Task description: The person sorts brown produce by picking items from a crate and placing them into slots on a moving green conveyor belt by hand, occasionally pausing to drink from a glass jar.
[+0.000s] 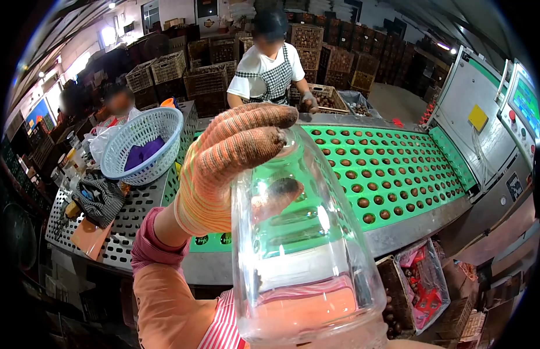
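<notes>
My left hand (pixel 229 166), in an orange striped knitted glove with darkened fingertips, is closed around the far end of a large clear plastic bottle (pixel 305 262). Two fingers lie over its top edge, and another fingertip shows through the clear wall. The bottle is tilted close to the camera, with its ringed narrower end at the bottom of the view. No contents can be made out in it. My right hand is out of view.
Behind the bottle, a green tray conveyor (pixel 421 195) holds rows of round brown items. A co-worker (pixel 270 64) stands across it. A light-blue basket (pixel 110 166) with purple cloth stands left; a machine panel (pixel 523 96) is right. Crates (pixel 209 81) are stacked behind.
</notes>
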Tool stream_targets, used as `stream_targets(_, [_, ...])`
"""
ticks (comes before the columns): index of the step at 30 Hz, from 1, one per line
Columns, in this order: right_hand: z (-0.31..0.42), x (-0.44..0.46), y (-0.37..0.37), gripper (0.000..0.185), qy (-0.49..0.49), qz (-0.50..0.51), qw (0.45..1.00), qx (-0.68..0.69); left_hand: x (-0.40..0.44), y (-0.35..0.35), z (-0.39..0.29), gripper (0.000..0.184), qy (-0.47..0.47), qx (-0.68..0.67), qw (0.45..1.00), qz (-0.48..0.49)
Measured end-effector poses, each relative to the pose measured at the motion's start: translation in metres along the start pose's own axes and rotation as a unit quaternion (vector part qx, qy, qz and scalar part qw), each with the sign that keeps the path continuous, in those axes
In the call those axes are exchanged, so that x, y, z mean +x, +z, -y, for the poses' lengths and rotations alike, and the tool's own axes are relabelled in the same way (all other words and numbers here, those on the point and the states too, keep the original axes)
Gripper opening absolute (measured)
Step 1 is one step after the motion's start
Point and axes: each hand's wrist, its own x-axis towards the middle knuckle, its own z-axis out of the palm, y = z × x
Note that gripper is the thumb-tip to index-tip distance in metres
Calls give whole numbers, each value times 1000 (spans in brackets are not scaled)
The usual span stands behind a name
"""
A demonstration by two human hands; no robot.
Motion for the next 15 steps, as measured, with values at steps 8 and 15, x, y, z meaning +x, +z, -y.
stream_targets(8, [0,0,-8,82,4,-11,1000,15,-19,25,51,65,151,-32,985,-83])
stream_targets(15, [2,0,-7,81,5,-22,1000,16,-17,30,51,64,146,-62,983,-95])
